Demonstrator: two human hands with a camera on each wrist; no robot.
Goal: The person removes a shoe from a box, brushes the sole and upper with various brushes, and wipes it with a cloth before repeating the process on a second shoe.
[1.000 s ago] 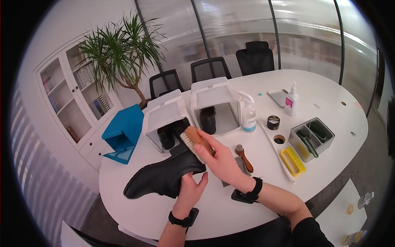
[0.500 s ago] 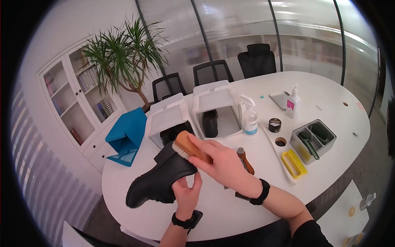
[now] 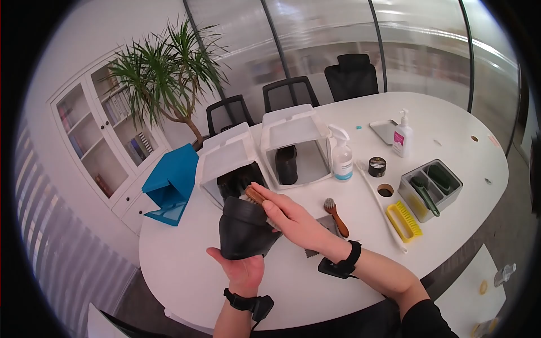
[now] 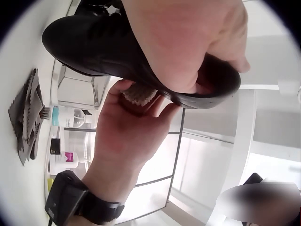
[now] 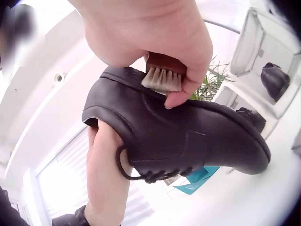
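Note:
A black lace-up shoe [image 3: 242, 231] is held upside down above the table, its heel end towards me in the head view. My left hand [image 3: 243, 274] supports it from below. In the left wrist view its fingers reach inside the shoe's collar while the thumb stays outside. My right hand [image 3: 298, 222] grips a wooden shoe brush [image 3: 255, 195]. Pale bristles [image 5: 162, 81] show at the shoe's side, just below the sole edge, in the right wrist view. Laces [image 5: 162, 176] hang on the underside there.
Two white shoe boxes [image 3: 298, 115] with dark shoes stand behind, beside a blue folded holder [image 3: 172, 180]. To the right are a spray bottle [image 3: 342, 158], a small round brush [image 3: 336, 217] on a grey cloth [image 3: 313, 252], a black jar [image 3: 377, 165], a yellow brush [image 3: 403, 219] and a metal caddy [image 3: 420, 208].
The shoe has turned from lying sideways with its toe to the left to heel end towards me. My left hand turned palm up with it. The brush stays in the right hand, at the shoe's far side.

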